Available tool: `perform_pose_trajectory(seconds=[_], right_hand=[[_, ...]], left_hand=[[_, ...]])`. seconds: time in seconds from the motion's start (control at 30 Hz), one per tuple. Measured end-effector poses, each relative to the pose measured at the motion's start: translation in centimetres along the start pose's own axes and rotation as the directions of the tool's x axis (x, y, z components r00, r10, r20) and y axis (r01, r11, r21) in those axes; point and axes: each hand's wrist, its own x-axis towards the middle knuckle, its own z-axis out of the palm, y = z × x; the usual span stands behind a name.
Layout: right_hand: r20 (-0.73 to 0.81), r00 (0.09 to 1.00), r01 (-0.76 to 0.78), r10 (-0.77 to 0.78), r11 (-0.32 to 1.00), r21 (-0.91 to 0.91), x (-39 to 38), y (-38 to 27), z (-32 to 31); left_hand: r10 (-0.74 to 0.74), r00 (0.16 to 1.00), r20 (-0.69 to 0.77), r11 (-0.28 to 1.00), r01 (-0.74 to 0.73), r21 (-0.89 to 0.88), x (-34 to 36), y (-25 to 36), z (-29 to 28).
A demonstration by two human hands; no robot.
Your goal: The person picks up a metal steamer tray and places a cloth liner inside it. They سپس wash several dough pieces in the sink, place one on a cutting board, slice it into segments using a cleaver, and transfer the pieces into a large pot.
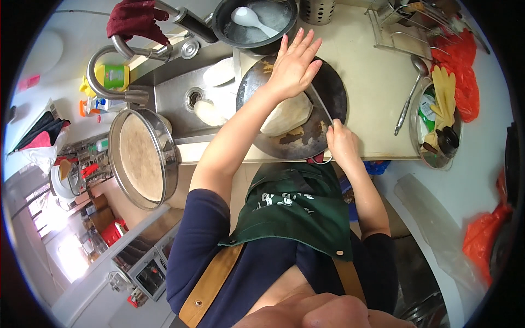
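Note:
A large pale, peeled, root-like piece [287, 115] lies on a dark round board [333, 90] with worn brownish patches, at the counter's front edge. My right hand [343, 143] is closed on a knife, beside the right part of the board. The knife blade [321, 104] slants away from me along the right side of the pale piece. My left hand [295, 65] is stretched flat with its fingers out, over the far side of the piece and by the blade's far end. Whether its palm presses on the blade is hidden.
To the left is a steel sink [164, 90] with pale pieces [209, 113] in it and a curved faucet [94, 82]. Behind the board stands a dark basin [221, 27] with water and a white spoon [249, 17]. A sieve [174, 164], a ladle [407, 98] and yellow gloves [444, 93] lie around.

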Motion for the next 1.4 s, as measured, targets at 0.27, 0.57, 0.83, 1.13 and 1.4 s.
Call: perform_pose_trajectory(seconds=[0.27,0.57,0.83,1.13,1.4], right_hand=[[0.117,0.992,-0.053,0.054,0.999,-0.014,-0.7,-2.4,-2.0],[0.180,0.979,-0.063,0.092,0.985,-0.159,-0.8,-2.9,-0.3],[0.125,0.990,-0.047,0.058,0.995,-0.089,-1.5,-1.0,1.5],[0.175,0.981,-0.091,0.084,0.995,0.036,-2.0,-3.9,-2.3],[0.235,0.966,-0.125,0.110,0.991,0.049,-1.5,-4.0,-1.6]], left_hand=[[0.081,0.997,-0.001,0.987,-0.080,0.139,0.5,0.6,-0.7],[0.185,0.970,0.158,0.950,-0.218,0.226,0.6,0.6,3.4],[0.089,0.993,0.083,0.992,-0.096,0.087,-0.2,-0.4,2.4],[0.175,0.985,0.002,0.967,-0.172,0.187,1.3,2.6,-2.6],[0.207,0.960,0.188,0.938,-0.249,0.241,-0.8,0.5,1.2]])
